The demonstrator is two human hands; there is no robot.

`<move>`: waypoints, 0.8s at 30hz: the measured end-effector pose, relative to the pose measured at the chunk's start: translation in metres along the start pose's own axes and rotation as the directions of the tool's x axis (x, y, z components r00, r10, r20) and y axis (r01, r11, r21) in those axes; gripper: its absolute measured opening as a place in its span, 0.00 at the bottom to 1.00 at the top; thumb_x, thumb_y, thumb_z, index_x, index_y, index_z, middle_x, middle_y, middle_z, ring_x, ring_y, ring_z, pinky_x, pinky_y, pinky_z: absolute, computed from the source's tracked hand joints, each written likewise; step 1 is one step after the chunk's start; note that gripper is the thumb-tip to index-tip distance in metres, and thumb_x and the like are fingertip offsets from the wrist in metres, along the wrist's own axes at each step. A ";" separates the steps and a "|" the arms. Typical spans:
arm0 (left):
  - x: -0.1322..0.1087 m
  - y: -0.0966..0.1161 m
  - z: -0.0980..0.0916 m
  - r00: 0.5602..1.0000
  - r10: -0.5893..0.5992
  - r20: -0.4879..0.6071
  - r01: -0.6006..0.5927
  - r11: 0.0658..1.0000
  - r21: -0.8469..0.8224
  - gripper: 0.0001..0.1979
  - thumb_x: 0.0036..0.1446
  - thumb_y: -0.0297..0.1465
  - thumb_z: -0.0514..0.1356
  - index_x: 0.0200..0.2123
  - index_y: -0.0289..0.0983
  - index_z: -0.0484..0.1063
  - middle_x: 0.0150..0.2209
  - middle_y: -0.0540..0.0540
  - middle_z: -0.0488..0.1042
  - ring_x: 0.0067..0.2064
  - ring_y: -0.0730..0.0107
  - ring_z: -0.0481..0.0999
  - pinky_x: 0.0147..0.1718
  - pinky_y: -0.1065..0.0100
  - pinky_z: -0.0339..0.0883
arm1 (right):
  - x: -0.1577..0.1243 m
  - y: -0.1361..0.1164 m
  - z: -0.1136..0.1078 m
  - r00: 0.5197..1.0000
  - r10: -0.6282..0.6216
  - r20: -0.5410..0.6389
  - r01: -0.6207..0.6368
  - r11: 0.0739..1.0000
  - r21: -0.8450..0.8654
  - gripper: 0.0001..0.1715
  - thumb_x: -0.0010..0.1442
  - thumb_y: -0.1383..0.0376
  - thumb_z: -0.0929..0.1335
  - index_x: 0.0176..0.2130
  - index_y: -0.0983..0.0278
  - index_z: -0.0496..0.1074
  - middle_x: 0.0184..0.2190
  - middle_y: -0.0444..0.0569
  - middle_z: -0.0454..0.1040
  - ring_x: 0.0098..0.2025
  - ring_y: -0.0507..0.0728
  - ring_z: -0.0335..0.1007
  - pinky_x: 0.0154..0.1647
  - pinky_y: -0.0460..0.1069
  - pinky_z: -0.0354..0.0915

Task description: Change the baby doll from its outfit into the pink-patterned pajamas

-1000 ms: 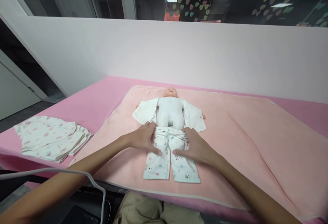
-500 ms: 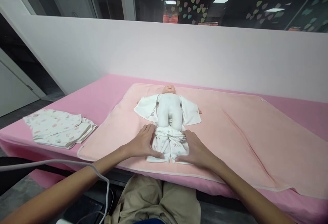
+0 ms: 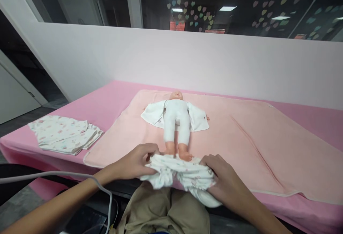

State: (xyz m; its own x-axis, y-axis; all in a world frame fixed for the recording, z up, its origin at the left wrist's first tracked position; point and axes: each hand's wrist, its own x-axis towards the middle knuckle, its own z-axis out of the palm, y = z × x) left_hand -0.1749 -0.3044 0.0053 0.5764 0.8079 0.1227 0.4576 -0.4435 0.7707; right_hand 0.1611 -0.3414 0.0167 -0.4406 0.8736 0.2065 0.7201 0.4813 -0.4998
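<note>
White, lower centre: gripping bunched pants point(image 3: 184, 171) in curled left hand point(image 3: 138, 162), right hand point(image 3: 227, 179); likely pull-off step; next, clear doll's feet point(image 3: 184, 152).

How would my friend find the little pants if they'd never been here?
On the pink table, find the peach blanket with the baby doll on it. Just past the doll's bare feet, at the near edge, the left hand and right hand hold the little pants. They're crumpled between both hands, while the printed clothes on the left lie folded.
</note>
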 end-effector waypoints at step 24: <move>0.131 0.116 -0.196 0.899 0.384 -0.209 -0.059 0.580 0.812 0.23 0.65 0.51 0.56 0.55 0.43 0.74 0.32 0.48 0.76 0.32 0.64 0.75 0.38 0.66 0.62 | 0.173 -0.025 -0.186 0.783 -0.595 -0.180 0.440 0.735 -0.516 0.09 0.69 0.63 0.64 0.46 0.62 0.71 0.36 0.48 0.74 0.34 0.55 0.66 0.42 0.51 0.60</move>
State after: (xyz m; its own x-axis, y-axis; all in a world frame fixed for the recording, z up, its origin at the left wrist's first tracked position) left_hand -0.1794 -0.1736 0.2334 0.5526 0.6372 0.5372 0.7815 -0.6202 -0.0683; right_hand 0.1665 -0.1892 0.2210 -0.6775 0.4105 0.6103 0.6119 0.7750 0.1581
